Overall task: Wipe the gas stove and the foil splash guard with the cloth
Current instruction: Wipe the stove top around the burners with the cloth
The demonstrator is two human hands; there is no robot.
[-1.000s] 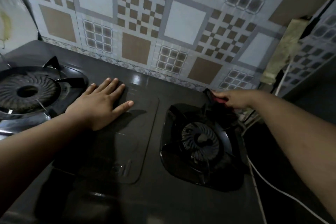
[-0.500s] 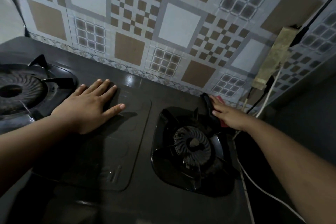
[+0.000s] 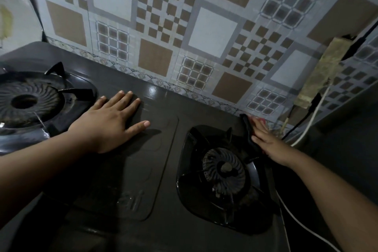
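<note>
A dark two-burner gas stove [image 3: 155, 170] fills the lower view, with one burner [image 3: 26, 102] at the left and one burner [image 3: 225, 170] at the right. My left hand [image 3: 110, 122] lies flat, fingers spread, on the stove's middle panel. My right hand [image 3: 268, 141] presses a dark cloth [image 3: 248, 129] with a red patch against the stove's back right corner, beside the right burner. The patterned foil splash guard [image 3: 184, 32] rises behind the stove.
A white cable [image 3: 306, 129] and a black cable [image 3: 294, 129] hang at the right of the stove; the white one runs down along its right edge. A grimy strip [image 3: 319, 71] is stuck on the wall at right. A pale panel [image 3: 14, 12] stands at far left.
My right hand has drawn the cloth back along the stove's right rear corner, turning from pointing left to pointing toward the wall. The left hand stays put; the view shifted slightly.
</note>
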